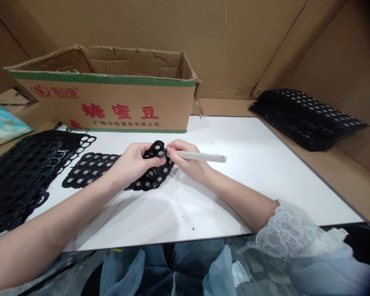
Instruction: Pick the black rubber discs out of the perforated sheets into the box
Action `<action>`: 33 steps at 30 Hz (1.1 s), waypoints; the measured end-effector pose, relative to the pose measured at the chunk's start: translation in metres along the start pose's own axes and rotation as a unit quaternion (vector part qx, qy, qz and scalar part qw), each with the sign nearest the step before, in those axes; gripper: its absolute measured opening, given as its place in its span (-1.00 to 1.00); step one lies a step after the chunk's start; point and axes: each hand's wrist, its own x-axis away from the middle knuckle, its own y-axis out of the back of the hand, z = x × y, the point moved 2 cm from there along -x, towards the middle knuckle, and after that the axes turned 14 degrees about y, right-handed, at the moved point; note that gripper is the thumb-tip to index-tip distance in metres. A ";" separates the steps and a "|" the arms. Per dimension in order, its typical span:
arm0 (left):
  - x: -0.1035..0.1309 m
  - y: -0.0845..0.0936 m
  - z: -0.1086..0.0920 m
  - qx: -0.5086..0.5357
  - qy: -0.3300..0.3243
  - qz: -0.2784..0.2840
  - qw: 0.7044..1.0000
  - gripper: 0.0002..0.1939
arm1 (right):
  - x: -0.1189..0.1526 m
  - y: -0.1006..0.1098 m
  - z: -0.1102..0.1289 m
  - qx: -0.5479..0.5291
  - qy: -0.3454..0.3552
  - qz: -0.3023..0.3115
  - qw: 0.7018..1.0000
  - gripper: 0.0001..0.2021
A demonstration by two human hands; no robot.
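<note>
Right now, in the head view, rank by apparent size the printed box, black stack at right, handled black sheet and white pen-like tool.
1. Printed box
2. Black stack and black sheet, unranked: they look close, and the left hand hides some sheet
3. White pen-like tool

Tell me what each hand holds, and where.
Left hand: the black dotted sheet, by its curled right end. Right hand: the white pen-like tool, by its left end.

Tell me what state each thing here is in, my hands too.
Dotted black sheet: partly flat, right end bent up
White pen-like tool: held
Carton: upright, top open
Left ring sheets: piled
Right dotted sheets: stacked
Packet: unclear whether open
Left hand: gripping that sheet
Right hand: gripping that tool
</note>
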 end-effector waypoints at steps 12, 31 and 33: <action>-0.001 0.004 -0.005 -0.075 -0.019 -0.087 0.993 -0.78 | 0.001 0.005 -0.007 -0.152 -0.108 -0.021 0.982 -0.68; 0.000 0.007 -0.005 0.003 0.076 -0.044 0.996 -0.71 | 0.001 0.003 -0.004 -0.225 -0.106 -0.039 0.968 -0.72; -0.001 0.007 -0.003 0.005 0.068 -0.037 0.997 -0.71 | 0.001 0.004 -0.001 -0.206 -0.097 -0.031 0.973 -0.73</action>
